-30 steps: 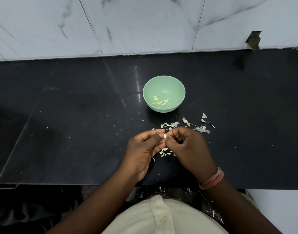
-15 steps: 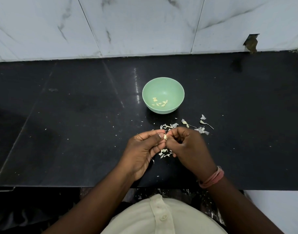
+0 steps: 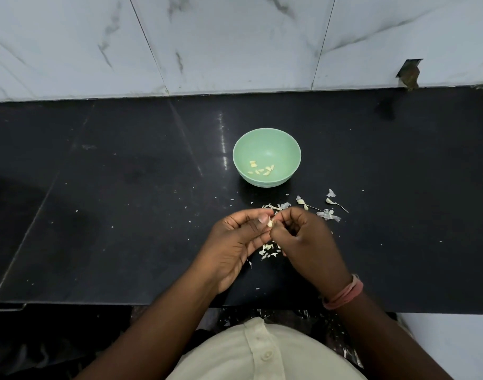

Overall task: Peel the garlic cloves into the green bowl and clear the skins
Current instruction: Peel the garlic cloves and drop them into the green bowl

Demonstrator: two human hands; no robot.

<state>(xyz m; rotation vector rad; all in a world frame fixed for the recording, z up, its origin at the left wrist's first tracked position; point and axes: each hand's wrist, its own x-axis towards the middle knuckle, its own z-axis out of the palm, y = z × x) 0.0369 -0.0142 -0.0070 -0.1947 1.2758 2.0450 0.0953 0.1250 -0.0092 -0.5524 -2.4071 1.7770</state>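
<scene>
1. Nearest the camera is the person's cream buttoned shirt (image 3: 262, 352); no print or lettering shows on it.
2. Both forearms reach forward from it over the near edge of the black stone counter (image 3: 125, 215). A band of pink-orange threads (image 3: 344, 294) circles the right wrist; nothing readable is on it.
3. The left hand (image 3: 235, 245) is held palm-up above the counter, its fingers curled inward, with thumb and forefinger pinching a small pale garlic clove (image 3: 270, 222).
4. The right hand (image 3: 306, 242) meets it from the right, fingers bent tight, its fingertips (image 3: 279, 218) on the same clove; how much skin is left on the clove is too small to tell.
5. Directly under and between the hands lies a small heap of papery skins (image 3: 267, 249) on the counter, with finer flecks scattered around.
6. Just beyond the hands more skins (image 3: 278, 207) lie in a loose line, and to the right are further scraps (image 3: 328, 213), two of them with thin stalks.
7. Farther still, a little left of the hands' meeting point, stands the green bowl (image 3: 278, 144), upright, apart from the skins. Several peeled cloves (image 3: 262, 170) rest on its near inner slope. The bowl bears no mark or label.
8. At the far edge the counter meets a white marble-veined tiled wall (image 3: 235, 42), with a small dark broken patch (image 3: 409, 74) low on the right. No writing can be read anywhere.
</scene>
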